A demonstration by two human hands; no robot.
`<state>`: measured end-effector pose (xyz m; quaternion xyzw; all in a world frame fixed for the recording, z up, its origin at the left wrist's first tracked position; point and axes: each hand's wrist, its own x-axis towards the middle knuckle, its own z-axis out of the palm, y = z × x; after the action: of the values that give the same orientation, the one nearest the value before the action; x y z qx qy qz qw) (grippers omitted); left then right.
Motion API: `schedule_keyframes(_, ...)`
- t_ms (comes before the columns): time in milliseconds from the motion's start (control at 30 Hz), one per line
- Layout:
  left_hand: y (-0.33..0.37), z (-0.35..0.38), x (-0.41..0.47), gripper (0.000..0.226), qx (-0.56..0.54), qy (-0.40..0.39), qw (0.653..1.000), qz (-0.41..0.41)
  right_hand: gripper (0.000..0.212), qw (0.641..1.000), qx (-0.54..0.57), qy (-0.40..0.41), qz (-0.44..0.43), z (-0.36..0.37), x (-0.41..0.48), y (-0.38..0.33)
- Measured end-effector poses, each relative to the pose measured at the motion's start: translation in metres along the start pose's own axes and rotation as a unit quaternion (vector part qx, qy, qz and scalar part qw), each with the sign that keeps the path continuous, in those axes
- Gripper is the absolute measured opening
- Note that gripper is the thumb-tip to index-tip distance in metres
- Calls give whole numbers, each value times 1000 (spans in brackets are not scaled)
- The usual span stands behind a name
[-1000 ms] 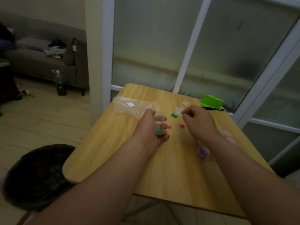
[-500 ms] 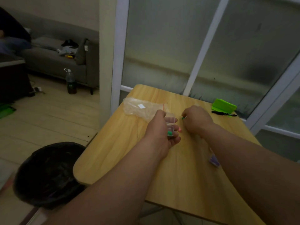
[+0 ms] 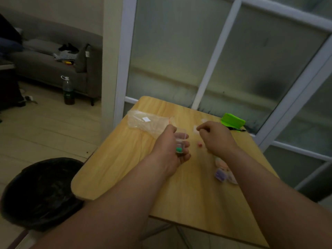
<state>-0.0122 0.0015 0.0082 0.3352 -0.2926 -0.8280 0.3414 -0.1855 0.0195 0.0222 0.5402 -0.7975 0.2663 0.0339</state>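
My left hand (image 3: 170, 150) holds a small clear plastic bag (image 3: 180, 139) upright over the wooden table (image 3: 125, 168); a green piece (image 3: 179, 150) lies inside it. To its right, my right hand (image 3: 214, 138) hovers with thumb and forefinger pinched together, and what they pinch is too small to see. The green piece that lay there is gone from the table. A pink piece (image 3: 199, 145) lies on the table between my hands.
A large crumpled clear bag (image 3: 143, 122) lies at the table's far left. A green box (image 3: 232, 120) and black pen (image 3: 237, 129) are at the far right. Small bags with purple (image 3: 220, 174) and orange pieces lie under my right forearm. A black bin (image 3: 41, 193) stands left of the table.
My right hand reached to the green piece on the table, closed its fingertips on it and lifted. The left hand kept holding the small bag. The camera shifted.
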Motion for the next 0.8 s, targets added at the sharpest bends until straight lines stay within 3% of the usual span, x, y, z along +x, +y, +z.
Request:
schedule_keyframes(167, -6, 10, -10, 40, 10, -26, 1000, -4, 9, 961, 244, 45, 121, -24, -64, -3)
schedule_keyframes(300, -14, 15, -16, 38, 26, -45, 998, -19, 3, 939, 321, 53, 113, -30, -92, -15)
schedule_keyframes(400, -20, 18, -20, 33, 35, -41, 998, -25, 10, 945, 312, 51, 79, -26, -99, -23)
schedule_keyframes(567, -25, 19, -22, 44, 33, -49, 998, -36, 9, 974, 223, 26, 24, -19, -106, -23)
schedule_keyframes(667, -24, 20, -21, 32, 13, -62, 997, -37, 9, 987, 159, 21, 5, -16, -107, -20)
schedule_keyframes(800, -26, 22, -18, 30, 21, -53, 998, -34, 9, 987, 158, 10, 3, -16, -106, -19)
